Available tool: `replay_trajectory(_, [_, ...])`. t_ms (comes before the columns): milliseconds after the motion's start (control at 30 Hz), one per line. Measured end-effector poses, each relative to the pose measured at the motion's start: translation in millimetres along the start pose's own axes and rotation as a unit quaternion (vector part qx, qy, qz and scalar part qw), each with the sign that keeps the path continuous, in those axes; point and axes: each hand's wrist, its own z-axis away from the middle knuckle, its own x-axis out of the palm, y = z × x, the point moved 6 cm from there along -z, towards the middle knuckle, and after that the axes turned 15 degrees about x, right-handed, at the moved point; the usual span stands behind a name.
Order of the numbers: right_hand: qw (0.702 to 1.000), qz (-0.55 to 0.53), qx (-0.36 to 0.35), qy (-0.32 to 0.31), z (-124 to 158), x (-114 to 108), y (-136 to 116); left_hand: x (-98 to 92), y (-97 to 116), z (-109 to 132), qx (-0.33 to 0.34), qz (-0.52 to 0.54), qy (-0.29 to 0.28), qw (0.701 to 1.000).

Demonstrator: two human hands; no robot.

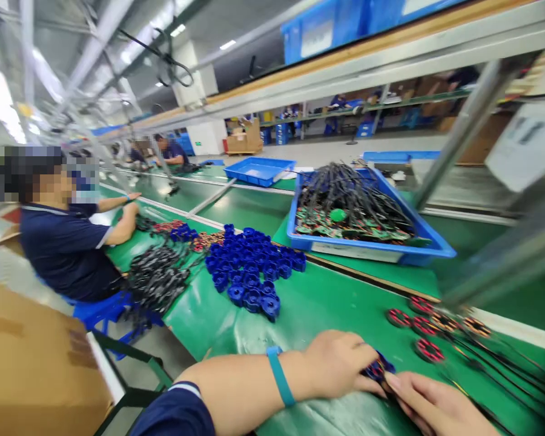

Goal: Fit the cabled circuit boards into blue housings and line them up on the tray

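Observation:
My left hand (pixel 345 365) grips a blue plastic housing (pixel 387 363) low in the view, with a red-and-copper wound coil (pixel 373 370) seated in it. At the housing's right edge, the fingers of my right hand (pixel 431 402) are pinched together; what lies between them is mostly hidden, though something dark shows there. Several red wound coils (pixel 429 350) with dark cables (pixel 495 369) rest on the green table to the right. A cluster of blue housings (pixel 249 266) covers the table ahead and to the left.
A blue tray (pixel 367 253) heaped with green circuit boards and black cables (pixel 345 194) stands beyond my hands. Bundled black cables (pixel 157 275) lie near a seated co-worker (pixel 68 242) at left. A cardboard box (pixel 36 363) and a slanted metal post (pixel 458 133) flank the bench.

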Motion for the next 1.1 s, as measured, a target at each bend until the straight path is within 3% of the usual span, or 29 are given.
replay_trajectory(133, [1.000, 0.015, -0.018, 0.012, 20, 0, -24, -16.2, 2, 2, -0.040, 0.070, 0.037, 0.996])
replay_trajectory(267, [0.999, -0.023, -0.006, 0.045, 22, -5, -32, -16.3, -4, 2, -0.037, 0.109, 0.069, 0.991])
replay_trajectory(567, [0.996, -0.049, -0.006, 0.076, 25, -3, -32, -15.8, 1, 1, -0.041, 0.096, 0.066, 0.992])
replay_trajectory(867, [0.994, -0.100, 0.030, 0.032, 22, -1, -32, -17.1, 0, 3, -0.032, 0.100, 0.092, 0.990])
replay_trajectory(1000, [0.994, -0.087, 0.021, 0.060, 23, 0, -31, -18.1, 0, 4, -0.027, 0.082, 0.107, 0.990])
replay_trajectory(1100, [0.990, -0.076, 0.012, 0.119, 26, 0, -27, -17.6, 0, 6, -0.025, 0.059, 0.111, 0.992])
